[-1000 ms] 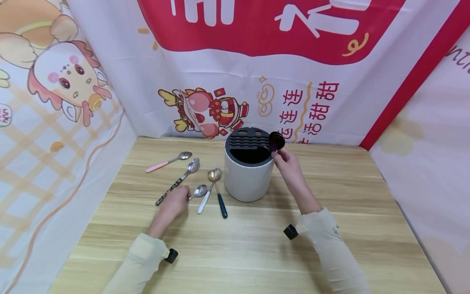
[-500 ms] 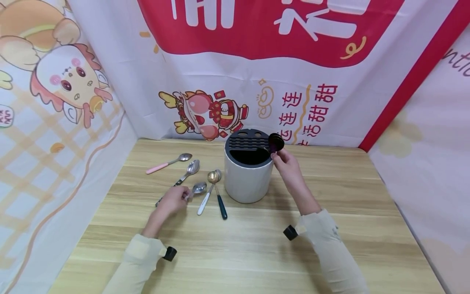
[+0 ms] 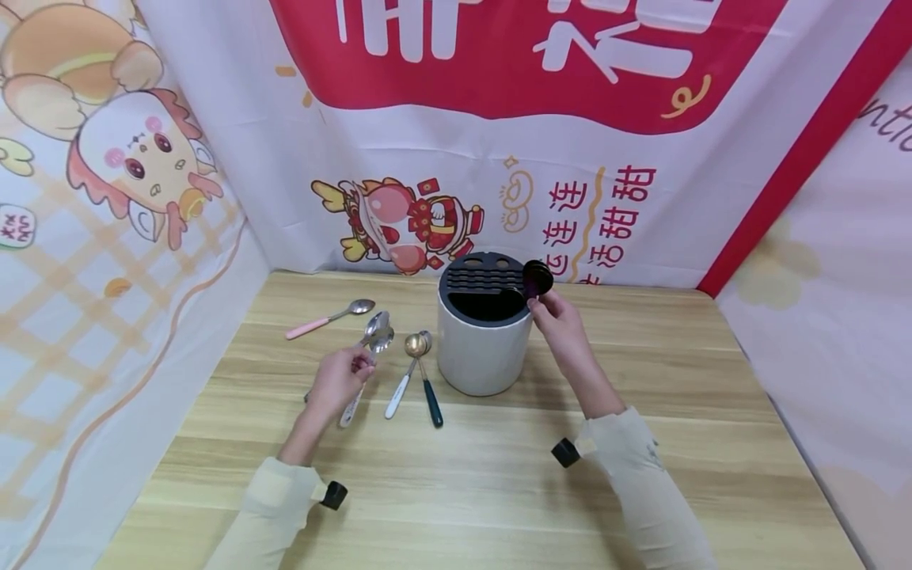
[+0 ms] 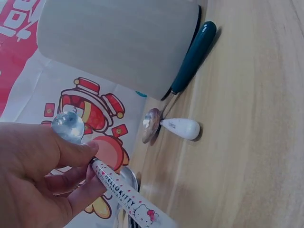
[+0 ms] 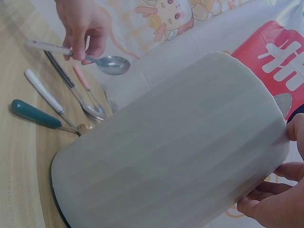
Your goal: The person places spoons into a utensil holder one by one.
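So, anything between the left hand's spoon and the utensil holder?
The white-handled spoon and green-handled spoon lie on the table between the Hello Kitty spoon and utensil holder; nothing visible stands above them.

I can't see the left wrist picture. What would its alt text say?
A Hello Kitty spoon is in the grip of a person's left hand. Beyond it, a green-handled spoon and a white-handled spoon lie on a wood-grained table beside a pale container.

Silver spoon in left hand — right hand at white holder.
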A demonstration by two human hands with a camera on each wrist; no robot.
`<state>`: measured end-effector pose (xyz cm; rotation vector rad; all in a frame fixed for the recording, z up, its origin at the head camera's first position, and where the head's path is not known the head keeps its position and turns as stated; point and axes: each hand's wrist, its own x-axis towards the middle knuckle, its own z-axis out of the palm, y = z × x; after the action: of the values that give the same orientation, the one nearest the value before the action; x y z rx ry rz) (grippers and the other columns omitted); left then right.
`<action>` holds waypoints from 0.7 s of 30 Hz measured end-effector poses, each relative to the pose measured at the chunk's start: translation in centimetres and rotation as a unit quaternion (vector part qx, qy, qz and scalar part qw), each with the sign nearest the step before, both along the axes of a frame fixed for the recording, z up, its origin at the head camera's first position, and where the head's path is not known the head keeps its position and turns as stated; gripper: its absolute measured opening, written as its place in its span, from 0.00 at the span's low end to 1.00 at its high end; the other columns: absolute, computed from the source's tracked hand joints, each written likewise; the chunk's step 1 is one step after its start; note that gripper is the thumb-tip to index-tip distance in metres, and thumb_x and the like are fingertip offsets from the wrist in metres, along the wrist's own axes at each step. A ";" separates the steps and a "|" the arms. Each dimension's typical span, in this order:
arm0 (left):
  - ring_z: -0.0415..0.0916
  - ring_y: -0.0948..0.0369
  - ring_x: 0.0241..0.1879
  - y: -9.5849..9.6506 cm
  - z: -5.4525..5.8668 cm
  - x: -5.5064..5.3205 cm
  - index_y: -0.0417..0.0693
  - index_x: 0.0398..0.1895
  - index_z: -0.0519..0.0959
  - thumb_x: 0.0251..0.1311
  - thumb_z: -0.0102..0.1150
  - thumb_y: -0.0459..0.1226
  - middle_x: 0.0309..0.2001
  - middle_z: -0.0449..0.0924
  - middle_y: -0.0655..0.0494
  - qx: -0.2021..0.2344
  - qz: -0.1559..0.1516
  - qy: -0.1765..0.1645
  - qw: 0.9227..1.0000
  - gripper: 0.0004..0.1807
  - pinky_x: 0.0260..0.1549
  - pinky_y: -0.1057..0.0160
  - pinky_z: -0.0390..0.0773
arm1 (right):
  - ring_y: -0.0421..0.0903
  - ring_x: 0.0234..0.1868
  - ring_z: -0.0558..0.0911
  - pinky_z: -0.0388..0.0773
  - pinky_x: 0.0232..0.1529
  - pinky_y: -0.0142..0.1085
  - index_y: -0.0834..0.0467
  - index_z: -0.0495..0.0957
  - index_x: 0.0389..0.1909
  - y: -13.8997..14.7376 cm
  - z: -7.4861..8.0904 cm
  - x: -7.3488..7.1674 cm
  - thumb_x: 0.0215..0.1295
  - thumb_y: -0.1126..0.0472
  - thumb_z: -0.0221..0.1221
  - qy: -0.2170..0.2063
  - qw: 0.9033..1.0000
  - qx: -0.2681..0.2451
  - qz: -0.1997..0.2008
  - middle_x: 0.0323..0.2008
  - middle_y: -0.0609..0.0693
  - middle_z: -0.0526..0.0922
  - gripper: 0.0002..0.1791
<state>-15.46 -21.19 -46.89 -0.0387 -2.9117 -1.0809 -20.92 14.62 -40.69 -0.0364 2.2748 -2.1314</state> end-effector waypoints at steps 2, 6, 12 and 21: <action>0.79 0.58 0.31 0.1 0.3 0.1 0.39 0.37 0.83 0.59 0.65 0.28 0.32 0.83 0.48 0.010 0.005 0.006 1.000 0.04 0.31 0.64 0.82 | 0.35 0.54 0.73 0.68 0.71 0.41 0.64 0.71 0.65 0.0 0.0 0.0 0.74 0.61 0.49 0.000 1.000 -0.001 0.001 0.61 0.58 0.76 0.22; 0.80 0.57 0.32 0.3 1.0 0.3 0.38 0.38 0.83 0.59 0.65 0.28 0.33 0.83 0.47 0.028 0.013 0.016 0.999 0.05 0.33 0.64 0.83 | 0.36 0.56 0.73 0.67 0.72 0.40 0.63 0.71 0.66 0.0 0.0 0.0 0.75 0.61 0.49 -0.001 1.000 0.006 0.002 0.63 0.58 0.75 0.22; 0.82 0.54 0.35 0.9 2.1 0.6 0.37 0.40 0.83 0.58 0.65 0.28 0.35 0.85 0.44 0.060 0.032 0.048 0.997 0.07 0.35 0.62 0.85 | 0.38 0.58 0.72 0.67 0.72 0.41 0.62 0.71 0.66 0.1 0.0 0.0 0.75 0.59 0.49 -0.001 1.000 0.016 0.006 0.63 0.59 0.75 0.22; 0.87 0.50 0.38 1.7 3.8 1.0 0.35 0.44 0.84 0.58 0.68 0.31 0.38 0.88 0.41 0.120 0.057 0.076 0.988 0.11 0.38 0.65 0.87 | 0.36 0.57 0.73 0.67 0.72 0.40 0.63 0.70 0.67 0.0 -0.1 -0.1 0.75 0.61 0.49 0.000 1.000 0.001 0.007 0.63 0.59 0.75 0.23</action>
<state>-14.47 -19.54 -43.05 0.0479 -2.5969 -1.3356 -21.01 14.64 -40.75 -0.0524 2.2693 -2.1224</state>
